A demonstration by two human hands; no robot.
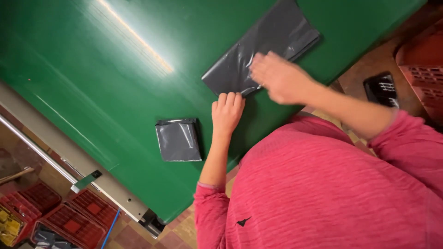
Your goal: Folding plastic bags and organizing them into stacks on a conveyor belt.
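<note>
While the left hand (227,110) pins the bag's (260,48) near corner, fingers (229,98) curled shut, the right hand (279,76) lies flat on it (blurred), fingers spread. Bag's long axis runs toward 1 o'clock on the tabletop (92,69); folded packet (178,139) sits at 8 o'clock.

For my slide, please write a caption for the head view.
Both hands, left hand and right hand, press a dark plastic bag on a green table.
</note>
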